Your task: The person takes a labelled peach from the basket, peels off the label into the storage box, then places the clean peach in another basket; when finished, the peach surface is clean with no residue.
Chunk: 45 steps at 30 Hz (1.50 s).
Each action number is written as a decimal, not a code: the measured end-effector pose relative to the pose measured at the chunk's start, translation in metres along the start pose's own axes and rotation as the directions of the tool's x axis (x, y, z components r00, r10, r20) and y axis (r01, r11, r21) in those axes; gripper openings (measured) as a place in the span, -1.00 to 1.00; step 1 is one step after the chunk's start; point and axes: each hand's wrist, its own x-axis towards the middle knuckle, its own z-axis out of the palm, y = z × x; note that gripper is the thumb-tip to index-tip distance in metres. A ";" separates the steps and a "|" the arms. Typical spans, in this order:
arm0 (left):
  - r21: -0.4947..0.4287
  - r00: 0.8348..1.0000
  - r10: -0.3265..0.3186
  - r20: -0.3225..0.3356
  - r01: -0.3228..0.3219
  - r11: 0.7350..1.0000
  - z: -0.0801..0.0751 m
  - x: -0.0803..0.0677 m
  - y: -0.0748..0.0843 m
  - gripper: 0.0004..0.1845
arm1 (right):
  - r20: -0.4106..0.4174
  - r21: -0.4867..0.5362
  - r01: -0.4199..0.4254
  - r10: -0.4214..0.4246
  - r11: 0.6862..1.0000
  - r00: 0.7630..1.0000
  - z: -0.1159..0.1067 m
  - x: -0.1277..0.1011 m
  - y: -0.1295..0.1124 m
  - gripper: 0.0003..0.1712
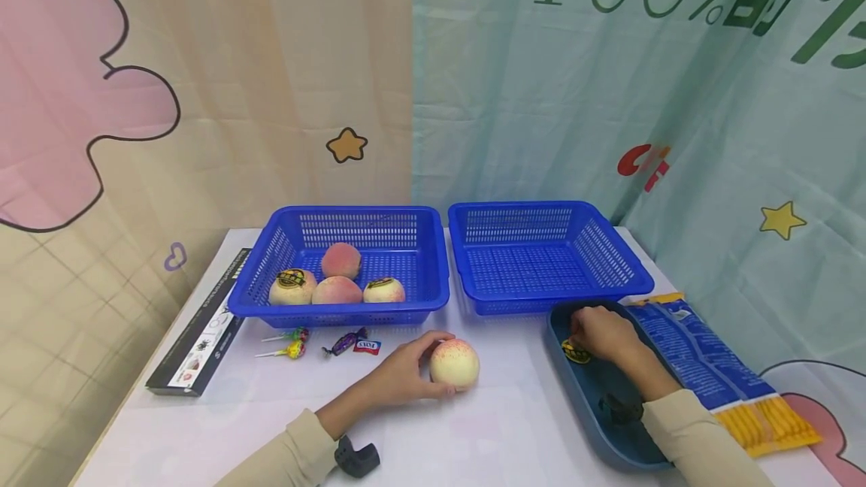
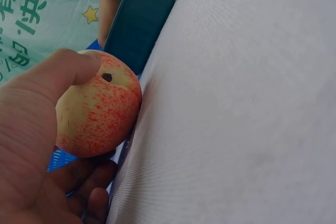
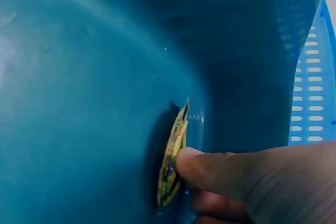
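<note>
My left hand grips a pale yellow peach with red speckles that rests on the white table. In the left wrist view the thumb lies over the peach and the fingers curl beneath it. My right hand is inside a dark blue tray at the right. Its fingertips pinch a round yellow and black sticker; the sticker stands on edge against the tray floor.
Two blue mesh baskets stand at the back: the left basket holds several peaches, the right basket holds nothing. Lollipops and wrapped candies lie before the left basket. A dark box sits far left, a blue and yellow packet far right.
</note>
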 end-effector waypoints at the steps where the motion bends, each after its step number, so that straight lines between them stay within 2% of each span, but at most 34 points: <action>1: 0.003 1.000 0.002 0.001 -0.002 1.000 0.000 0.000 0.000 -0.20 | 0.011 0.005 0.007 -0.007 1.000 1.000 -0.002 -0.002 0.000 -0.90; 3: 0.011 1.000 0.015 0.006 -0.015 1.000 0.001 0.000 -0.001 -0.20 | 0.047 0.053 0.054 -0.057 0.997 0.997 -0.008 -0.008 0.001 -0.92; 5: 0.025 0.999 0.036 0.013 -0.036 0.999 0.001 0.000 -0.003 -0.20 | 0.076 0.158 0.121 -0.135 0.980 0.988 -0.018 -0.015 0.003 -0.97; 7: 0.041 0.998 0.052 0.020 -0.052 0.998 0.001 -0.001 -0.004 -0.19 | 0.034 0.280 0.193 -0.210 0.940 0.977 -0.032 -0.023 0.007 -0.89; 8: 0.052 0.998 0.054 0.021 -0.055 0.997 0.001 -0.001 -0.004 -0.18 | -0.025 0.319 0.235 -0.240 0.918 0.971 -0.039 -0.026 0.008 -0.85; 10: 0.079 0.998 0.054 0.021 -0.056 0.995 0.000 -0.001 -0.003 -0.16 | -0.165 0.339 0.268 -0.223 0.902 0.961 -0.056 -0.031 0.012 -0.75; 12: 0.102 0.998 0.055 0.018 -0.056 0.993 0.000 -0.001 -0.002 -0.14 | -0.288 0.305 0.235 -0.146 0.923 0.946 -0.072 -0.031 0.020 -0.61; 14: 0.120 0.998 0.059 0.013 -0.060 0.991 0.000 0.000 -0.001 -0.14 | -0.336 0.271 0.155 -0.057 0.950 0.940 -0.084 -0.026 0.035 -0.42; 16: 0.126 0.998 0.069 0.007 -0.070 0.990 0.001 0.001 0.000 -0.15 | -0.291 0.267 0.066 0.015 0.962 0.957 -0.089 -0.020 0.057 -0.18; 19: 0.116 0.997 0.074 -0.001 -0.073 0.991 0.003 0.000 0.003 -0.17 | -0.189 0.306 0.006 0.054 0.952 0.981 -0.083 -0.013 0.087 0.02; 23: 0.092 0.998 0.068 -0.017 -0.066 0.994 0.003 0.000 0.019 -0.18 | -0.101 0.368 -0.033 0.075 0.929 0.992 -0.073 -0.014 0.108 -0.02; 25: 0.076 0.996 0.082 -0.024 -0.080 0.994 -0.001 0.003 0.033 -0.18 | -0.096 0.382 -0.035 0.077 0.924 0.992 -0.069 -0.015 0.112 -0.08; 27: 0.052 0.992 0.125 -0.031 -0.123 0.991 -0.007 0.012 0.050 -0.18 | -0.105 0.392 -0.038 0.086 0.919 0.991 -0.066 -0.014 0.115 -0.10; 30: 0.044 0.979 0.197 -0.047 -0.195 0.980 -0.021 0.035 0.078 -0.17 | -0.107 0.416 -0.050 0.104 0.908 0.989 -0.066 -0.013 0.116 -0.09; 32: 0.053 0.971 0.234 -0.053 -0.231 0.972 -0.035 0.058 0.094 -0.16 | -0.111 0.426 -0.061 0.119 0.902 0.987 -0.066 -0.013 0.116 -0.08; 34: 0.068 0.972 0.231 -0.049 -0.227 0.971 -0.052 0.087 0.106 -0.16 | -0.114 0.436 -0.060 0.121 0.898 0.986 -0.066 -0.014 0.116 -0.08; 36: 0.086 0.979 0.204 -0.023 -0.201 0.976 -0.070 0.119 0.113 -0.16 | -0.117 0.438 -0.062 0.125 0.897 0.985 -0.066 -0.013 0.116 -0.07; 38: 0.102 0.990 0.141 0.018 -0.143 0.984 -0.084 0.151 0.115 -0.17 | -0.116 0.437 -0.065 0.128 0.897 0.985 -0.066 -0.013 0.115 -0.06; 40: 0.148 0.995 0.075 0.059 -0.083 0.986 -0.093 0.179 0.112 -0.17 | -0.108 0.437 -0.076 0.136 0.896 0.985 -0.066 -0.013 0.115 -0.06; 42: 0.218 0.995 0.018 0.096 -0.039 0.975 -0.094 0.201 0.108 -0.19 | -0.105 0.440 -0.075 0.135 0.895 0.985 -0.065 -0.014 0.115 -0.06; 45: 0.315 0.987 -0.050 0.150 0.001 0.949 -0.084 0.220 0.098 -0.21 | -0.106 0.453 -0.068 0.129 0.889 0.986 -0.062 -0.016 0.117 -0.07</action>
